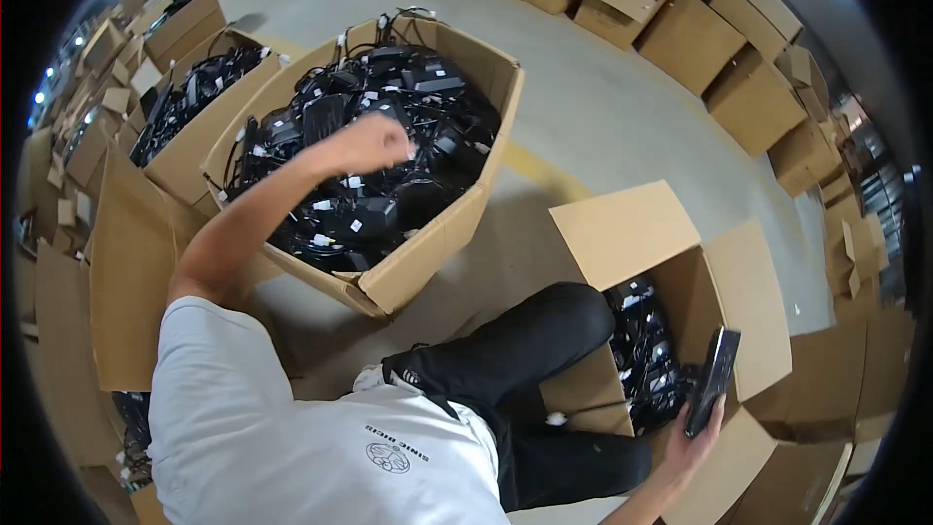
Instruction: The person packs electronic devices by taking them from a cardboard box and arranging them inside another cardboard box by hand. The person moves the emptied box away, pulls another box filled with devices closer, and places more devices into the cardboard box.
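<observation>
My left hand [369,146] is closed, its fingers curled, above a large cardboard box [428,277] heaped with black power adapters [360,219] and their cables. A small white spot shows at its fingertips; what they hold, if anything, I cannot make out. On the right, my right hand [692,442] grips a black power adapter [715,379], tilted upward by the edge of a smaller open carton [753,301]. Black adapters in shiny wrapping [641,340] lie inside that carton. A cable with a white plug [556,419] hangs over its near left side.
My bent legs [515,335] lie between the two boxes. Another box of black adapters [199,87] stands beyond the large one to the left. Stacked cartons [690,39] line the far right, with grey floor [573,97] and a yellow stripe [544,172] before them.
</observation>
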`<state>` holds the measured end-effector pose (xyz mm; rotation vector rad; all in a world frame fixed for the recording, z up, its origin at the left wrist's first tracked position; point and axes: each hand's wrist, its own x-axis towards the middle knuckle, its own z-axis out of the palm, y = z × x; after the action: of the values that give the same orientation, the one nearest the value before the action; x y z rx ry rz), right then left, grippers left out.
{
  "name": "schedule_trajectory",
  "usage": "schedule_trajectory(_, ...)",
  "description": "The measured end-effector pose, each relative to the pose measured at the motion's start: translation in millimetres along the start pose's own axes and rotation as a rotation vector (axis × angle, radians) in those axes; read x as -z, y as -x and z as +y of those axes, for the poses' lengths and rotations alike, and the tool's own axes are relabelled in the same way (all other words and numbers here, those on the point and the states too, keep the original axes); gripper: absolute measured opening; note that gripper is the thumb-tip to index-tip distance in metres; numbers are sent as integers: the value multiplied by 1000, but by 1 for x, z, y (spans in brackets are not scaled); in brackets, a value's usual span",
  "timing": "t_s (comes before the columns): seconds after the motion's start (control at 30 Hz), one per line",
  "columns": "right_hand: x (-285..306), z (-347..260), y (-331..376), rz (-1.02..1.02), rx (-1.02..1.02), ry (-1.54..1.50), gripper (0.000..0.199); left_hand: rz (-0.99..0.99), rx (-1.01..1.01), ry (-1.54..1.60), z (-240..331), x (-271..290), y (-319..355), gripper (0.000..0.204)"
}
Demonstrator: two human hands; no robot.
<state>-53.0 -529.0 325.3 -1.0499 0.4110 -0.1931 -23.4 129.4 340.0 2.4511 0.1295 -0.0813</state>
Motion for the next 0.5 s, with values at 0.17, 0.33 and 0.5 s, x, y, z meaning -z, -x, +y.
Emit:
schedule_trajectory(0.17,-4,6,-1,-155,80,213,36,0,-285,-266,-59,-81,-19,36)
schedule_trajectory(0.33,-66,21,12,-304,132,294,59,-120,-233,-403,-25,-77,-32,32)
schedule_trajectory(0.5,-101,27,5,-304,85,163,46,193,-55,884,42,23,-22,36)
